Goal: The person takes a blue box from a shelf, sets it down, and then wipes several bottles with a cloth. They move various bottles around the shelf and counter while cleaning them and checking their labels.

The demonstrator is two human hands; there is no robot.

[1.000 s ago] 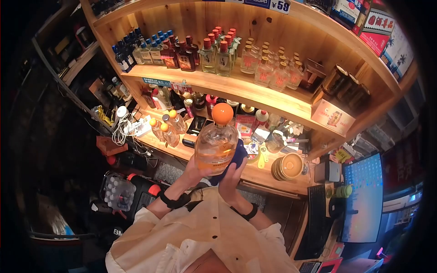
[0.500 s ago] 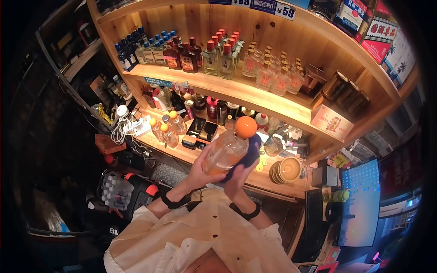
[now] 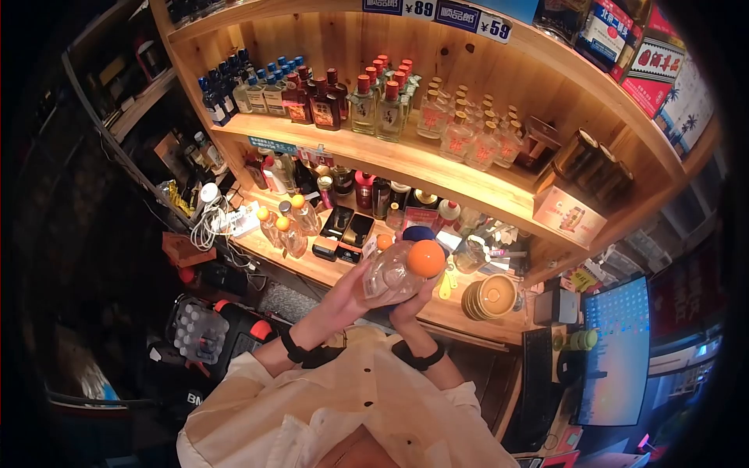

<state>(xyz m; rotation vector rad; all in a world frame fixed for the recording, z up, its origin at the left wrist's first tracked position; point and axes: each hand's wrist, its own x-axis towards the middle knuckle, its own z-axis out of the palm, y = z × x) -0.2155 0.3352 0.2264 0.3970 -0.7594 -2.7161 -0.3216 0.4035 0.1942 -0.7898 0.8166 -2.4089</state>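
Bottle (image 3: pixel 386 274): tipped, in the air near the front edge of the table (image 3: pixel 324 271).
Left hand (image 3: pixel 342 303): grip curled around its side.
Right hand (image 3: pixel 409 313): behind it, near the blue cloth (image 3: pixel 419 233); cannot tell how closed the grip is.
Feel: likely hard, slippery; hold its fat middle.
Hidden: right fingertips.

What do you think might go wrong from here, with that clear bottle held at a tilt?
The bottle could slip, as the left hand grips its smooth side and the right hand has a blue cloth against it.
If the orange cap is loose, which I cannot tell, it might leak.
A wide swing could knock the stacked dishes.
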